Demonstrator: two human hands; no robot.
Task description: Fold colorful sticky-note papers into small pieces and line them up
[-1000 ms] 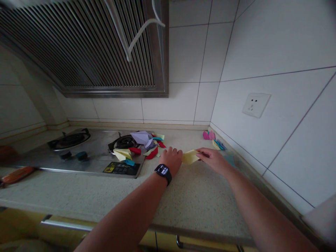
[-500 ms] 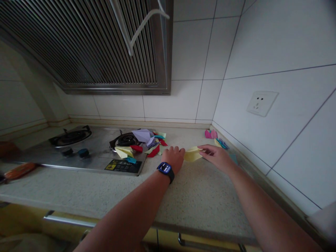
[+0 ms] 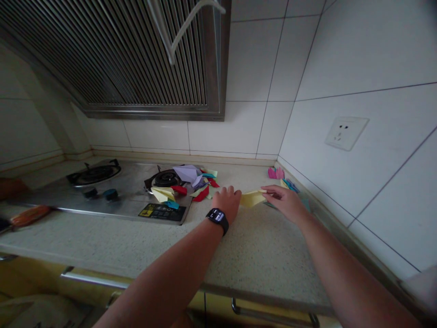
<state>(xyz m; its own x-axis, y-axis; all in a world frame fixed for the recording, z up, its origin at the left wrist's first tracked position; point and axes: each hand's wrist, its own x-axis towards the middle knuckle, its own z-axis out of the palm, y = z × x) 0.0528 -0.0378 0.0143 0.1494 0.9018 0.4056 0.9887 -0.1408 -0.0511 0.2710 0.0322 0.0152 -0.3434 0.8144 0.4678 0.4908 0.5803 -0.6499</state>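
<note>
A sheet of yellow paper is stretched between my two hands, just over the countertop. My right hand pinches its right end between thumb and fingers. At the paper's left end, my left hand is closed on it, its fingertips partly hidden behind the back of the hand. A dark smartwatch sits on my left wrist. To the left lies a pile of folded paper pieces, with a purple paper plane, a yellow paper plane and red folded paper among them.
The paper pile partly covers the right burner of the gas stove. Pink folded paper and blue folded paper lie by the right wall, below a socket. A range hood hangs above. An orange-handled object lies at far left.
The camera view has shifted slightly. Both hands keep hold of the yellow paper in nearly the same place, and the paper's tilt differs a little.
</note>
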